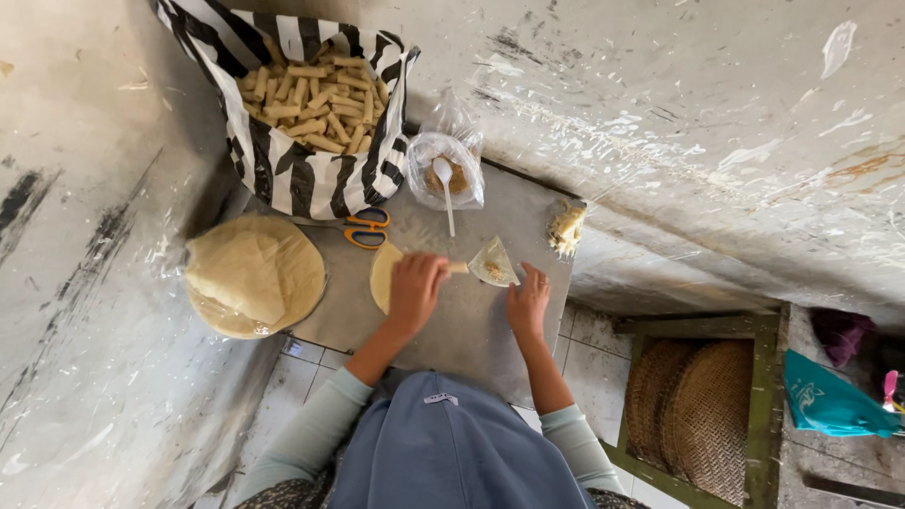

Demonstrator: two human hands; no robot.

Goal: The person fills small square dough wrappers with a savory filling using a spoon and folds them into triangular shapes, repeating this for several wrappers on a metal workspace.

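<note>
Wrapper [493, 263], thin triangular pastry sheet with a dab of filling, lies on the grey board [471, 320] between both hands; likely limp, light, easily torn, best lifted by edges. Left hand [415, 287] curls loosely over a round sheet [382, 275]; right hand [528, 302] rests fingers half-open, holding nothing. Beyond: scissors [366, 229], striped bag of rolls [311, 104], scuffed wall.

On a grey board [443, 320], the left hand [415, 287] rests over a round pale dough sheet [381, 275] while the right hand [528, 302] touches a folded triangular wrapper [492, 263], below a striped black-and-white bag [302, 170] of rolled pastries [316, 99].
</note>
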